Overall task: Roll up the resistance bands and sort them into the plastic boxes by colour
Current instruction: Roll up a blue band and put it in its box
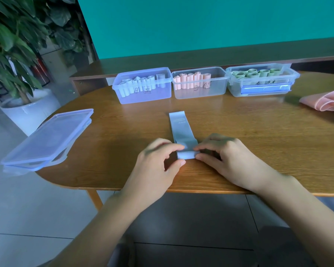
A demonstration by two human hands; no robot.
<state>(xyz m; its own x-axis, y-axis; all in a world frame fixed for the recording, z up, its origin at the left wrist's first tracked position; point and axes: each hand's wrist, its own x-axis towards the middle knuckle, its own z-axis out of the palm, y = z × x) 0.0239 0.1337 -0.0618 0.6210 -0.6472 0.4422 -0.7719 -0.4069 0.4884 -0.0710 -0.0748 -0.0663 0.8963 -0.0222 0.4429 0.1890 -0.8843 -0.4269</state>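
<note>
Lying flat on the wooden table (pixel 239 132), the pale blue band (pixel 181 128) runs straight away from the person, its near end folded over into a small first turn. Both hands meet at that fold. The left hand (pixel 158 158) pinches the left side of the turn, thumb below and forefinger on top, the other fingers curled loosely behind, wrist raised off the table edge. The right hand (pixel 224 157) mirrors it, fingertips pressing the right side of the fold, thumb tucked against its near edge, forearm crossing the table's front rim.

Beyond the fingertips the band's far end stops well short of three open plastic boxes in a row along the table's back. The blue box (pixel 123 97), ahead and left of the hands, holds upright pale blue rolls; the clear box (pixel 201 93), straight ahead, holds pink rolls; the right box (pixel 262 91) holds green rolls.

Bare wood lies between the band and the boxes, and to either side of the hands. Far left of the left hand, stacked lids (pixel 46 139) overhang the table's rounded edge. Far right of the right hand, a loose pink band (pixel 324 101) lies near the frame's edge.
</note>
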